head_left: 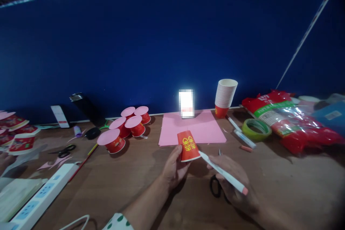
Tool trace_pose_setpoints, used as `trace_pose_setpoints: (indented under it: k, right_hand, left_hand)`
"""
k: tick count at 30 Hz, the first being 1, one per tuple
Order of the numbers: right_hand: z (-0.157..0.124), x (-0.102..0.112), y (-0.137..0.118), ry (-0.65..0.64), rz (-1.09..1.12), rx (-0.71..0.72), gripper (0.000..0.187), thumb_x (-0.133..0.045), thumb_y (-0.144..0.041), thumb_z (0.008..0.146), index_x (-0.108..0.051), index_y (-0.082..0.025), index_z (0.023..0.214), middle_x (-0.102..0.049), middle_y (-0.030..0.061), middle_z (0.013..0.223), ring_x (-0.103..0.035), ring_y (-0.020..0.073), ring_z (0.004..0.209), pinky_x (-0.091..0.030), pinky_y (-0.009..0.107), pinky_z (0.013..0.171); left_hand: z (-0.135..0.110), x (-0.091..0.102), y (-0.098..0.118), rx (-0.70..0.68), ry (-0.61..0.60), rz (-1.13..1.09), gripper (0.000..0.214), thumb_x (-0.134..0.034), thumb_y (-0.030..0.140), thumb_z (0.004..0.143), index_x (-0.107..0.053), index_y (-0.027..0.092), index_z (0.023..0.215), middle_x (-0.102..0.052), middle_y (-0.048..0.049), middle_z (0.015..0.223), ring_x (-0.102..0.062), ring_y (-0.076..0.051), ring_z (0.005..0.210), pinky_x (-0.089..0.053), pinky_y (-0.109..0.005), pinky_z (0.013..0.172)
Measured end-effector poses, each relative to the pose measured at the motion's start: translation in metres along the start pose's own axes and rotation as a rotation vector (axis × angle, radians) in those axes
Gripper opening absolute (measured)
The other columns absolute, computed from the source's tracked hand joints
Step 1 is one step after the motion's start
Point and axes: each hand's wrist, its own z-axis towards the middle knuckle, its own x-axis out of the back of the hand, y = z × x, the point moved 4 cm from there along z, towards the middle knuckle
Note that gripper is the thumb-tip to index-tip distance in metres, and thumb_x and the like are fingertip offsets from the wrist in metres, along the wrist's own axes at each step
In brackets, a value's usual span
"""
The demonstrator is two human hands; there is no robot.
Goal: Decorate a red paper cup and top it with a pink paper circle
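My left hand (175,170) is closed around a red paper cup (185,146) with yellow characters on its side. The cup is tilted, its wide end toward me. In my right hand (237,176) is a white marker (222,172) with a pinkish end; its tip meets or nearly meets the cup's rim. Black-handled scissors (215,186) lie under my right hand, partly hidden by it. Just beyond the cup are pink paper sheets (199,127), on which a bright screen (186,103) stands upright.
Several red cups with pink paper discs (109,136) stand to the left. A power strip (45,190) and other scissors (64,151) lie farther left. On the right are stacked paper cups (225,95), green tape (256,129) and a red plastic package (285,122). Another person's hand (5,161) shows at the left edge.
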Motion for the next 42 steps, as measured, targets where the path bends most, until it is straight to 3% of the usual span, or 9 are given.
trace_pose_setpoints:
  k: [5,12,21,26,42]
  right_hand:
    - [-0.001,0.0,0.002,0.026,0.006,0.003,0.027,-0.041,-0.028,0.098,-0.059,-0.021,0.117,-0.07,0.0094,0.093,-0.067,0.0232,0.083,-0.054,0.035,0.07]
    - [0.004,-0.003,-0.002,0.057,-0.032,-0.019,0.02,-0.056,-0.011,0.087,-0.062,-0.02,0.104,-0.068,0.0047,0.082,-0.065,0.0176,0.07,-0.053,0.03,0.064]
    - [0.007,-0.005,-0.003,0.053,-0.029,-0.06,0.012,-0.053,-0.011,0.086,-0.061,-0.02,0.09,-0.065,0.0031,0.073,-0.062,0.0169,0.064,-0.051,0.029,0.06]
    - [0.007,-0.004,-0.002,0.054,-0.061,-0.096,0.01,-0.052,-0.016,0.088,-0.061,-0.02,0.088,-0.065,0.0038,0.073,-0.063,0.0172,0.064,-0.051,0.029,0.059]
    - [0.006,-0.008,0.002,0.008,-0.087,-0.116,0.012,-0.051,-0.018,0.09,-0.062,-0.02,0.09,-0.067,0.0045,0.077,-0.064,0.0175,0.067,-0.052,0.028,0.062]
  left_hand:
    - [0.001,0.001,-0.001,-0.008,-0.036,0.01,0.014,-0.068,0.025,0.081,-0.068,0.014,0.09,-0.072,-0.0067,0.092,-0.067,-0.016,0.083,-0.052,-0.031,0.085]
    - [-0.003,-0.002,0.0,-0.025,-0.026,0.042,0.013,-0.07,0.022,0.078,-0.068,0.015,0.089,-0.072,-0.006,0.095,-0.067,-0.017,0.086,-0.051,-0.032,0.087]
    - [-0.006,-0.007,0.002,-0.029,-0.125,0.104,0.023,-0.068,0.022,0.08,-0.066,0.015,0.102,-0.072,-0.0071,0.099,-0.068,-0.018,0.088,-0.051,-0.032,0.086]
    - [-0.01,-0.012,0.002,-0.024,-0.127,0.134,0.023,-0.071,0.022,0.077,-0.067,0.015,0.099,-0.074,-0.0064,0.095,-0.069,-0.019,0.084,-0.053,-0.03,0.08]
    - [-0.009,-0.014,-0.002,-0.049,-0.15,0.194,0.036,-0.078,0.027,0.072,-0.065,0.015,0.104,-0.073,-0.0097,0.101,-0.068,-0.025,0.097,-0.05,-0.038,0.092]
